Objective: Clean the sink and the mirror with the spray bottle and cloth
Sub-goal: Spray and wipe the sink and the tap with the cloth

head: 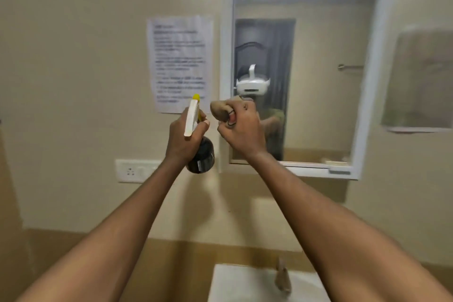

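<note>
Left hand [186, 140] grips the spray bottle [199, 144], right hand [239, 127] bunches the cloth [219, 110], both raised beside the mirror [318, 68] (sink [235, 284] below). Better to turn the nozzle square onto the glass first, I'd say.

A single wide-angle head camera faces the wall straight on from arm's reach, mirror [306, 68] ahead at upper right, sink [245, 282] at the bottom edge, both outstretched forearms entering from below.
</note>
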